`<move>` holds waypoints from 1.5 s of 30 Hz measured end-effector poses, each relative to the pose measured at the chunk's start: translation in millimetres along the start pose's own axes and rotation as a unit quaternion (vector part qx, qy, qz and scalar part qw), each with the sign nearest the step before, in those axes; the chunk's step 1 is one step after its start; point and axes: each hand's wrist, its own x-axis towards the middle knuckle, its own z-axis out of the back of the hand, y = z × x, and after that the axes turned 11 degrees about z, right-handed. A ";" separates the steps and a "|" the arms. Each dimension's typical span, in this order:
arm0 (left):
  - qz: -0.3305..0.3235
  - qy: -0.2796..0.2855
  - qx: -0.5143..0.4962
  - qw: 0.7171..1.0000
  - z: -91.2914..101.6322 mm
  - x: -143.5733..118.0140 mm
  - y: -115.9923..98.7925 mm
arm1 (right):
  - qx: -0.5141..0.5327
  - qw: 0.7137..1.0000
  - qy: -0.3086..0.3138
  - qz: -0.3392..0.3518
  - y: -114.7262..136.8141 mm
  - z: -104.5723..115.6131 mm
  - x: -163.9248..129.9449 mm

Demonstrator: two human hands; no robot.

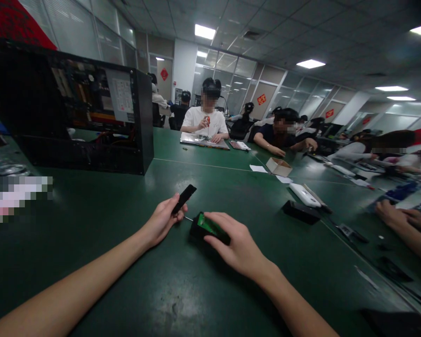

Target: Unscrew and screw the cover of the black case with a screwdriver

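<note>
While both hands work low on the green bench point(133, 281), this is what shows:

Left hand point(161, 222): its grip is closed around the handle of a small black tool point(183, 199); the thin metal tip points at the box.

Right hand point(236, 245): its grip is curled over a little black box point(205, 228), holding it down on the bench.

Little black box: it sits on the bench between the two hands, with a green board showing inside.

Computer case point(73, 121): big, black and open at the side, far left on the bench.

Writing: a white label in the case has print too small to read; red signs on the far doors are too blurry to read.

White gadget point(304, 195): on the bench to the right, well apart from the hands.

Other people: they sit farther along the bench; one holds a red-handled tool.
</note>
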 end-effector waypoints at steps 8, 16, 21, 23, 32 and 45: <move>-0.051 0.030 0.181 0.982 -2.2 0.2 4.0 | -0.303 0.919 -0.145 -0.204 -88.7 108.3 -137.5; -0.087 0.002 0.371 0.925 -9.9 -7.3 3.0 | -0.438 0.834 -0.099 -0.321 -138.0 154.2 -197.7; -0.087 0.038 0.405 0.909 -14.1 -11.5 6.0 | -0.339 0.940 -0.013 -0.031 -74.3 78.3 -97.0; -0.075 0.056 0.385 0.918 -15.0 -11.3 8.5 | -0.299 0.948 0.050 0.102 -52.9 43.1 -52.7; -0.025 0.099 0.237 0.966 -10.7 -7.2 8.5 | -0.198 0.953 -0.007 0.230 -46.1 -28.3 18.2; -0.006 0.076 0.279 0.957 -9.3 -7.9 6.2 | -0.381 0.887 -0.195 -0.171 -95.5 134.8 -113.1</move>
